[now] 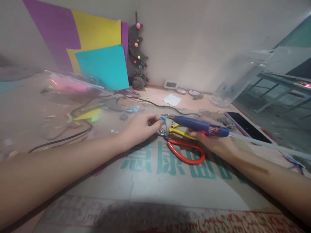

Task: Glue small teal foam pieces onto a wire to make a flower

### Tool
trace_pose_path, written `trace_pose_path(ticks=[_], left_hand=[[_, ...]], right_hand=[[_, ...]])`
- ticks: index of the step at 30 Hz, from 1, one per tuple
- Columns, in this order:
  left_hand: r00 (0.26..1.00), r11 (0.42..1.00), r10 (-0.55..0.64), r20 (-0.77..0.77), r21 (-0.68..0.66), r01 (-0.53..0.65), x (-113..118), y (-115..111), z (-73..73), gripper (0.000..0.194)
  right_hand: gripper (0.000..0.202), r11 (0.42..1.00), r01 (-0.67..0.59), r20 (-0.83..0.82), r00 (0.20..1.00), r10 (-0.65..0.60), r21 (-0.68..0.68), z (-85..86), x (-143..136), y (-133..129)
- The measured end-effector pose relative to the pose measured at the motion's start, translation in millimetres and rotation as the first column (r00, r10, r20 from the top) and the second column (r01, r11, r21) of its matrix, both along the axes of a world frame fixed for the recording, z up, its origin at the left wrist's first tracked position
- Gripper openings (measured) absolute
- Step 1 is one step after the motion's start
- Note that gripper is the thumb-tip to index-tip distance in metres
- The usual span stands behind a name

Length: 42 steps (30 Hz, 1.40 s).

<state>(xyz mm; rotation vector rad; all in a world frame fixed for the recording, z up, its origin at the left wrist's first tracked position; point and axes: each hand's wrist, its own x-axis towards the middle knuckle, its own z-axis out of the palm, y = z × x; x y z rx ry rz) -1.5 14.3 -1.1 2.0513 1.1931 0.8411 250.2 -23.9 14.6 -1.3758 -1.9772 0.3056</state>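
Note:
My left hand (143,125) is closed in a pinch on a small teal piece (163,120) with a dark strand by it; its exact shape is too small to tell. My right hand (210,142) grips a blue hot glue gun (194,124), with a long clear glue stick (257,141) running out of its back. The gun's metal nozzle points left, close to the left fingertips and the teal piece. Below both hands lie red-handled scissors (186,162), their blades partly under the left hand. Yellow-handled pliers (181,133) rest beside them, partly hidden by the gun.
A phone (246,127) lies at the right near a clear plastic container (239,79). Black cable (65,139) winds across the left. Coloured sheets (104,68) and a small decorated tree (136,48) stand at the back. Scraps and a pink bundle (69,83) lie left.

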Motion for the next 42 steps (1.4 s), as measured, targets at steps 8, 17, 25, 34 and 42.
trace_pose_path(ticks=[8, 17, 25, 34, 42], left_hand=[[0.999, 1.0, 0.003, -0.035, 0.025, -0.002, 1.0, -0.8, 1.5, 0.026], [0.999, 0.998, -0.01, -0.044, 0.054, 0.012, 0.0, -1.0, 1.4, 0.025], [0.999, 0.999, -0.016, -0.037, 0.043, 0.017, 0.4, -2.0, 2.3, 0.024], [0.999, 0.999, -0.017, -0.03, 0.047, 0.018, 0.3, -2.0, 2.2, 0.025], [0.999, 0.998, -0.036, -0.014, 0.044, 0.037, 0.7, -1.6, 1.0, 0.026]], right_hand=[[0.018, 0.999, -0.02, 0.059, 0.998, 0.019, 0.026, -3.4, -0.6, 2.8], [0.021, 0.998, -0.042, 0.061, 0.997, 0.039, 0.046, -3.7, -0.9, 3.5], [0.021, 0.999, -0.029, 0.039, 0.999, 0.028, 0.026, -3.1, -2.5, 2.3], [0.021, 0.999, -0.024, 0.077, 0.997, 0.021, 0.036, -4.2, -1.5, 4.4], [0.023, 1.0, -0.014, 0.087, 0.996, 0.012, 0.02, -5.0, -0.2, 4.3]])
